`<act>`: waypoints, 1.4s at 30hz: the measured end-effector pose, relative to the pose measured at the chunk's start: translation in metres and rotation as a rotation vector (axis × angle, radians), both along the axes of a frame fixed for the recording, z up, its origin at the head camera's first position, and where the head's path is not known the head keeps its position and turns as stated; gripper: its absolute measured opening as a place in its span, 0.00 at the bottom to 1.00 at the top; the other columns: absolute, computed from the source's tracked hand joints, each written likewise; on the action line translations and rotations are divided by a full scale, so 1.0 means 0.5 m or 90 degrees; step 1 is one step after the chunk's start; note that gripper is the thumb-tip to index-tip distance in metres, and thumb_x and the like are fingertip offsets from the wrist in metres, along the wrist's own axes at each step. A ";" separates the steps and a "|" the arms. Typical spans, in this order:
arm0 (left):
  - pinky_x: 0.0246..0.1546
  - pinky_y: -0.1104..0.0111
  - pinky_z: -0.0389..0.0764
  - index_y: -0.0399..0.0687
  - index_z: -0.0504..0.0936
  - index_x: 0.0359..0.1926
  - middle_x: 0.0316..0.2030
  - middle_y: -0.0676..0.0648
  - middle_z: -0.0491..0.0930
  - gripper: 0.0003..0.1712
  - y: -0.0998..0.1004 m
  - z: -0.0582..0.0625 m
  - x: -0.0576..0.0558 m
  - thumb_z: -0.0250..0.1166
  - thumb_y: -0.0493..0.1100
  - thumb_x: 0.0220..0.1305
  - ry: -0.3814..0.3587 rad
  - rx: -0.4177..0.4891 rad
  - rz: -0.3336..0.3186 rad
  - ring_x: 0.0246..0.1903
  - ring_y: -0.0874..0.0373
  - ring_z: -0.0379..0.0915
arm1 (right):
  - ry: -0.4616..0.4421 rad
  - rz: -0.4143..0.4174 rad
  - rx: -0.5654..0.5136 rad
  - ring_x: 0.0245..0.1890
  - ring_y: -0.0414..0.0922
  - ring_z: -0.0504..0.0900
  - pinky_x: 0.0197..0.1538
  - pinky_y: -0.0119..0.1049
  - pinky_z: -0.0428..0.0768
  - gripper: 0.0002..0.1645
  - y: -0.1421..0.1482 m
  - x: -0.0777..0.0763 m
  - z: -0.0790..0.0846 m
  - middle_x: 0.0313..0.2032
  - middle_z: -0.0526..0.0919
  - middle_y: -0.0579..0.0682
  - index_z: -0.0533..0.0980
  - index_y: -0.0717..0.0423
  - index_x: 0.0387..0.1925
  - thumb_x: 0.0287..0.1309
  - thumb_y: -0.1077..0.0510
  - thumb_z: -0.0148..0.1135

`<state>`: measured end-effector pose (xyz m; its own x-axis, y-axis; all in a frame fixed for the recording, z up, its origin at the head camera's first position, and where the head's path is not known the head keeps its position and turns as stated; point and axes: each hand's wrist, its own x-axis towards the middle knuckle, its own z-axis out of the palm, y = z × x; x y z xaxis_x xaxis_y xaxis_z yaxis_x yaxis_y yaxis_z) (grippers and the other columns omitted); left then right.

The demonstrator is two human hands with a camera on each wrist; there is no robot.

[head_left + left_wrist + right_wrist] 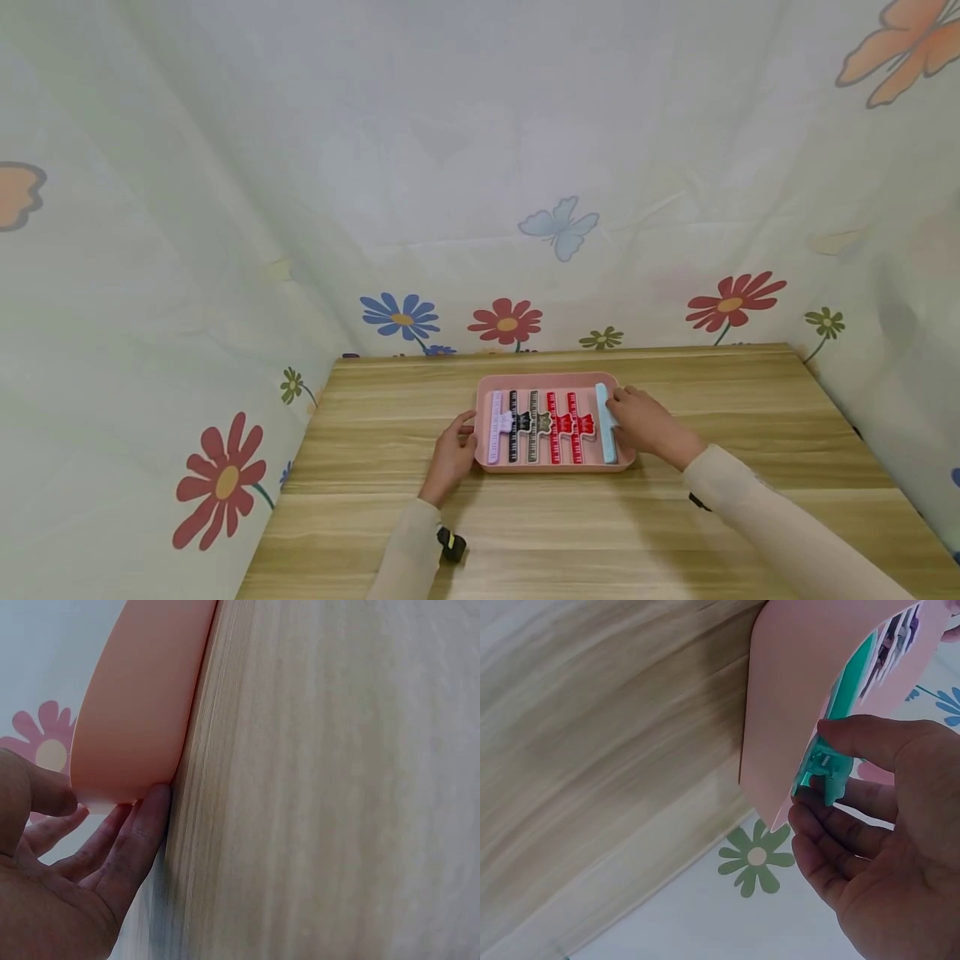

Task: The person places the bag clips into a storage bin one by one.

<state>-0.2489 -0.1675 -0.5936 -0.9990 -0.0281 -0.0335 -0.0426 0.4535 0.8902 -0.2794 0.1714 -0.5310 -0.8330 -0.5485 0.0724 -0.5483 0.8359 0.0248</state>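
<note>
A pink tray (555,468) lies on the wooden table with a row of long bag clips inside. My left hand (454,454) holds the tray's left end, fingers against the outer wall and thumb at the rim. At the tray's right side, my right hand (648,423) pinches the spring handle of a light blue bag clip (606,425), which looks teal in the right wrist view. To its left lie a lilac clip (495,429), a black clip (513,429), a grey clip (533,429) and two red clips (553,429), their handles facing right.
The wooden table (375,433) ends at a pale curtain (450,167) printed with flowers and butterflies, which also hangs at both sides. A black wrist device (452,543) is by my left sleeve, and another dark piece (699,502) shows under my right sleeve.
</note>
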 end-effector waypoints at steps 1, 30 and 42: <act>0.27 0.69 0.81 0.50 0.67 0.64 0.49 0.35 0.76 0.25 0.000 0.000 0.000 0.52 0.35 0.66 0.000 0.001 0.001 0.43 0.47 0.79 | -0.005 0.000 0.009 0.44 0.54 0.76 0.50 0.50 0.75 0.23 -0.002 -0.001 -0.002 0.44 0.79 0.59 0.77 0.65 0.45 0.49 0.54 0.68; 0.28 0.68 0.81 0.50 0.67 0.64 0.48 0.36 0.76 0.25 0.012 0.005 -0.006 0.53 0.36 0.66 -0.013 -0.002 0.005 0.43 0.48 0.78 | -0.024 -0.012 0.010 0.49 0.53 0.76 0.55 0.49 0.74 0.29 -0.021 -0.008 -0.051 0.47 0.79 0.58 0.74 0.64 0.51 0.49 0.51 0.66; 0.41 0.62 0.81 0.47 0.71 0.60 0.48 0.42 0.79 0.22 0.011 0.045 -0.009 0.56 0.44 0.65 0.030 -0.059 0.029 0.46 0.49 0.78 | -0.051 -0.054 -0.108 0.57 0.56 0.72 0.57 0.55 0.72 0.33 -0.019 -0.002 -0.012 0.57 0.73 0.57 0.70 0.60 0.58 0.54 0.48 0.64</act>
